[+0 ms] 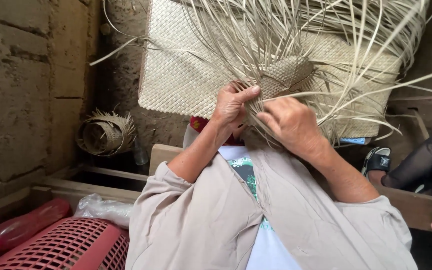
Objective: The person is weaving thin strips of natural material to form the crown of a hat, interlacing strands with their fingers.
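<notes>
Pale palm strips fan loose from the small woven patch (287, 75) I hold over my lap, left hand (232, 105) and right hand (291, 122) pinching strands closed, so most weaving looks undone.

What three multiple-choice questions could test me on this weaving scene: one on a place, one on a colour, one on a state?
1. Where does the small round woven basket lie?
A. by the block wall
B. on the flat mat
C. in the crate

2. What colour is the plastic crate?
A. blue
B. red
C. green

3. How do the strips of the piece in hand stand?
A. all trimmed
B. loose, fanning out
C. tied up

Answers:
1. A, it sits beside the wall.
2. B, its lattice is red.
3. B, both the left hand and right hand grip strips that spread free.
</notes>
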